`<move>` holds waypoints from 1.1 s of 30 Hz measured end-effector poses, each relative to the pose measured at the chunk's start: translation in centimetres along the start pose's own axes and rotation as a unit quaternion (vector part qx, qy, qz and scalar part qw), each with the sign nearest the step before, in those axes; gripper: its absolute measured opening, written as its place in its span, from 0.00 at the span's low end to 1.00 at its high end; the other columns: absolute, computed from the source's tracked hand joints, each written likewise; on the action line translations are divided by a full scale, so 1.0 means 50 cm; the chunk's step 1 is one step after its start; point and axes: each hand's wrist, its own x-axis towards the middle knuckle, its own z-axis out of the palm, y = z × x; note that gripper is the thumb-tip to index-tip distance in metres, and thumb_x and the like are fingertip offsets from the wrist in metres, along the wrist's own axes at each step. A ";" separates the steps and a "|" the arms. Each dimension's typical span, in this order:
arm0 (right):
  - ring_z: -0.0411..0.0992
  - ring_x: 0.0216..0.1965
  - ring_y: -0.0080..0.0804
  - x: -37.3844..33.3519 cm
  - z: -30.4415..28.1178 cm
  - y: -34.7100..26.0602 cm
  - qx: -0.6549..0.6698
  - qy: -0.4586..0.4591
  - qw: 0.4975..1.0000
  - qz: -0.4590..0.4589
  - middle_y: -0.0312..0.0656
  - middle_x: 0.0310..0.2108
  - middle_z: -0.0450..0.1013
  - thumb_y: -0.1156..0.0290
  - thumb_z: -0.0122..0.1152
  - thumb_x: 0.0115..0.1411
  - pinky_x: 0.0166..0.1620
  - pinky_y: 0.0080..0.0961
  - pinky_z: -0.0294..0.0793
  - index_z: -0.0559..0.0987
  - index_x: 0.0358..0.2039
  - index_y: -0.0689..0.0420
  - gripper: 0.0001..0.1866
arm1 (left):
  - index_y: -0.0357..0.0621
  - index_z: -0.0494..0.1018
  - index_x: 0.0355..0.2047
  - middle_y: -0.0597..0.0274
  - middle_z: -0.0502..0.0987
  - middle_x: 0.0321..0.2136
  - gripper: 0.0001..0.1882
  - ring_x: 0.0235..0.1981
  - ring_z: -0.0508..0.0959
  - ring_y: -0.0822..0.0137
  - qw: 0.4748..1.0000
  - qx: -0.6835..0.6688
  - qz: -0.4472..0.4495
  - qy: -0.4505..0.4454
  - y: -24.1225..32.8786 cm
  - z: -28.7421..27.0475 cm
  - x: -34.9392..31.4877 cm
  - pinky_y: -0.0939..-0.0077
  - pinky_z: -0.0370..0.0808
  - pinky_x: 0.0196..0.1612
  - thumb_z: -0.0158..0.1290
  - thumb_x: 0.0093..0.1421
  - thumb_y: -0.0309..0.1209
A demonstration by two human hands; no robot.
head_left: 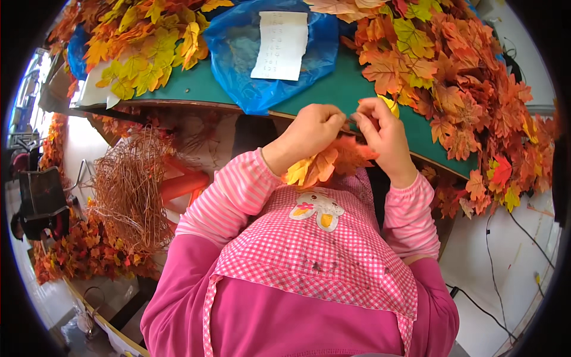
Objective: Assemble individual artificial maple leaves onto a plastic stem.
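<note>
My left hand (314, 132) is closed, thumb and fingers pinched, at the top of a small bunch of orange and yellow artificial maple leaves (326, 162). The leaves hang below it, over my apron. Close by on the right, my right hand (383, 134) has its fingers curled into a pinch facing the left one. What lies between its fingertips is too small to tell. A yellow leaf (389, 106) shows just behind the right hand. Both hands are at the near edge of the green table (184, 85).
Piles of artificial autumn leaves lie at the table's left (143, 65) and right (443, 77). Between them is a blue plastic bag (235, 71) with a white paper slip (282, 44) on it. Brown wiry stems (128, 184) stand at left, beside a red stool (178, 181). Black cables (491, 273) run along the floor.
</note>
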 end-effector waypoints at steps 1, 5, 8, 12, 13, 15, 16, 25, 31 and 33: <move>0.67 0.28 0.15 -0.008 0.002 -0.005 -0.035 0.006 0.999 -0.029 0.33 0.28 0.70 0.74 0.53 0.63 0.31 0.14 0.67 0.73 0.35 0.61 0.04 | 0.34 0.76 0.32 0.66 0.73 0.21 0.13 0.20 0.68 0.78 0.991 -0.062 -0.098 -0.072 0.002 -0.010 0.000 0.82 0.65 0.22 0.49 0.63 0.33; 0.71 0.39 0.36 -0.039 0.007 -0.033 -0.180 -0.043 0.965 -0.183 0.39 0.33 0.72 0.74 0.64 0.50 0.46 0.29 0.67 0.73 0.34 0.59 0.11 | 0.34 0.77 0.31 0.68 0.72 0.21 0.12 0.19 0.67 0.78 0.921 -0.293 -0.234 -0.101 -0.011 -0.019 -0.016 0.84 0.62 0.20 0.49 0.62 0.31; 0.68 0.42 0.43 -0.065 0.018 -0.063 -0.223 -0.069 0.953 -0.191 0.41 0.34 0.71 0.72 0.65 0.45 0.51 0.35 0.64 0.74 0.36 0.58 0.16 | 0.34 0.76 0.30 0.68 0.74 0.22 0.11 0.21 0.70 0.77 0.934 -0.256 -0.208 -0.135 -0.038 -0.030 -0.030 0.83 0.67 0.24 0.50 0.62 0.31; 0.72 0.39 0.34 -0.079 -0.032 -0.080 -0.111 -0.171 0.976 -0.072 0.42 0.38 0.73 0.70 0.58 0.57 0.46 0.29 0.68 0.76 0.38 0.61 0.11 | 0.34 0.77 0.32 0.67 0.77 0.25 0.07 0.25 0.74 0.77 0.968 -0.156 -0.113 -0.162 -0.060 -0.038 -0.048 0.84 0.71 0.31 0.53 0.60 0.27; 0.73 0.38 0.31 -0.077 -0.046 -0.075 0.033 -0.216 0.975 0.027 0.41 0.40 0.74 0.69 0.54 0.62 0.45 0.26 0.69 0.77 0.38 0.62 0.10 | 0.35 0.77 0.33 0.67 0.78 0.26 0.06 0.26 0.74 0.78 0.973 -0.129 -0.091 -0.171 -0.058 -0.039 -0.054 0.85 0.71 0.31 0.53 0.59 0.26; 0.73 0.42 0.27 -0.074 -0.056 -0.057 0.014 -0.105 0.991 0.080 0.40 0.41 0.75 0.64 0.44 0.69 0.49 0.23 0.69 0.76 0.42 0.64 0.17 | 0.35 0.76 0.33 0.67 0.77 0.26 0.05 0.27 0.74 0.79 0.981 -0.081 -0.064 -0.167 -0.048 -0.038 -0.062 0.85 0.71 0.32 0.54 0.58 0.25; 0.72 0.42 0.26 -0.067 -0.050 -0.042 0.074 -0.108 0.987 0.090 0.39 0.40 0.75 0.63 0.45 0.69 0.49 0.22 0.69 0.75 0.44 0.64 0.17 | 0.35 0.77 0.33 0.67 0.77 0.24 0.06 0.26 0.74 0.79 0.985 -0.066 -0.042 -0.152 -0.040 -0.038 -0.067 0.84 0.71 0.31 0.55 0.57 0.25; 0.65 0.31 0.14 -0.054 -0.058 0.006 0.321 -0.180 0.906 0.209 0.31 0.32 0.72 0.67 0.52 0.65 0.36 0.12 0.65 0.74 0.44 0.58 0.11 | 0.41 0.77 0.29 0.63 0.76 0.24 0.04 0.27 0.77 0.66 0.935 0.274 0.223 0.019 -0.004 -0.040 -0.075 0.73 0.72 0.29 0.59 0.52 0.25; 0.62 0.24 0.12 -0.053 -0.043 0.009 0.284 -0.124 0.935 0.172 0.33 0.28 0.72 0.72 0.54 0.62 0.27 0.09 0.59 0.73 0.43 0.57 0.09 | 0.46 0.77 0.27 0.62 0.77 0.26 0.05 0.30 0.75 0.56 0.843 0.405 0.342 0.090 0.006 -0.013 -0.062 0.61 0.69 0.37 0.57 0.48 0.30; 0.65 0.27 0.12 -0.057 -0.038 0.009 0.223 -0.097 0.960 0.139 0.33 0.29 0.73 0.74 0.54 0.63 0.27 0.10 0.60 0.73 0.43 0.57 0.08 | 0.44 0.78 0.31 0.57 0.77 0.25 0.08 0.27 0.75 0.54 0.893 0.332 0.302 0.047 0.016 -0.006 -0.061 0.63 0.70 0.34 0.59 0.49 0.28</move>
